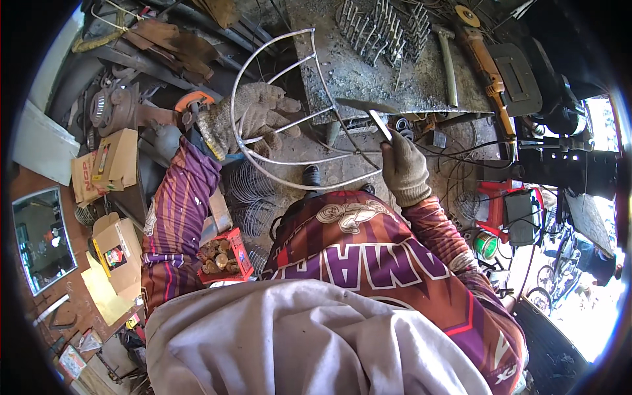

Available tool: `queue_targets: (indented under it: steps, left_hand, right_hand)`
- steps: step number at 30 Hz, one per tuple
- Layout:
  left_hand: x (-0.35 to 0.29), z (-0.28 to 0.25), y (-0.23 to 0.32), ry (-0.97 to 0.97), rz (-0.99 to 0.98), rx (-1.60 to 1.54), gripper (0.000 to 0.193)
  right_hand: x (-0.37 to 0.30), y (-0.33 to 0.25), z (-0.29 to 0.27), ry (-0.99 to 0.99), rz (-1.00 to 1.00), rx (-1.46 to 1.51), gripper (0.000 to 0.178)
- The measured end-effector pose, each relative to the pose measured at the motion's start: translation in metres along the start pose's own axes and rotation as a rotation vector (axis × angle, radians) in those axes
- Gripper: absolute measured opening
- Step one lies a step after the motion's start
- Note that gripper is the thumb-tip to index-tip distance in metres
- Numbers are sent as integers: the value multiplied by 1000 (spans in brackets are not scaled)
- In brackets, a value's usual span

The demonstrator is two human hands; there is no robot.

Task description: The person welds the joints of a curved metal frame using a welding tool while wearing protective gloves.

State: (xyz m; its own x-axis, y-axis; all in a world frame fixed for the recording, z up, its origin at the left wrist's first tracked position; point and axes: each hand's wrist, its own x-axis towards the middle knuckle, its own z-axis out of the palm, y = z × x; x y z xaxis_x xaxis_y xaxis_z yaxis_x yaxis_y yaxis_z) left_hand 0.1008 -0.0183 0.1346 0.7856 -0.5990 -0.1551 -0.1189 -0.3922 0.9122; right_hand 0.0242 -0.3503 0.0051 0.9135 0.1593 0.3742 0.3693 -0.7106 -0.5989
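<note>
My left hand (258, 117), in a thick grey-brown work glove, grips a curved metal rod frame (263, 162) at its left side, where the outer rod meets a crossbar. The frame is roughly a half-round with several crossbars, and it overlaps the near edge of the worktable in view. My right hand (403, 168), in a knit glove, is closed around the pale flat handle of what looks like a chipping hammer (366, 105). Its slim dark head lies just over the frame's right-hand rod; whether they touch is unclear.
On the gritty metal worktable (355, 82) stand several upright bent rods (385, 29), beside a hammer (447, 69) and an orange angle grinder (484, 62). Coiled wire rings (250, 191) and a red crate of round rusty pieces (224, 258) are lower left. Cardboard boxes (108, 168) stand farther left. Cables trail at right.
</note>
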Motion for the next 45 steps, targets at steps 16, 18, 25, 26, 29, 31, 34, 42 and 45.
queue_targets:
  steps: [16,18,25,26,29,31,34,42,45]
  left_hand:
    - [-18,4,5,163,-96,-151,42]
    - [-21,5,4,188,-114,-174,42]
    - [-26,5,7,233,-131,-223,41]
    - [-22,6,4,225,-123,-235,41]
    - [-28,6,10,252,-137,-245,41]
    - [-33,6,14,274,-145,-250,41]
    - [-34,8,14,285,-146,-262,41]
    - [-30,9,8,315,-153,-343,41]
    - [-41,11,28,361,-185,-366,40]
  right_hand:
    - [-26,30,1,50,442,290,29]
    - [-31,29,-1,27,475,302,29]
    - [-29,22,0,67,445,292,27]
    - [-30,25,-1,62,434,266,27]
    - [-30,26,4,51,395,300,26]
    - [-32,28,9,4,430,291,27]
    - [-37,30,14,40,408,313,27]
    - [-37,28,5,-18,511,314,27]
    - [-36,22,4,-41,547,360,26]
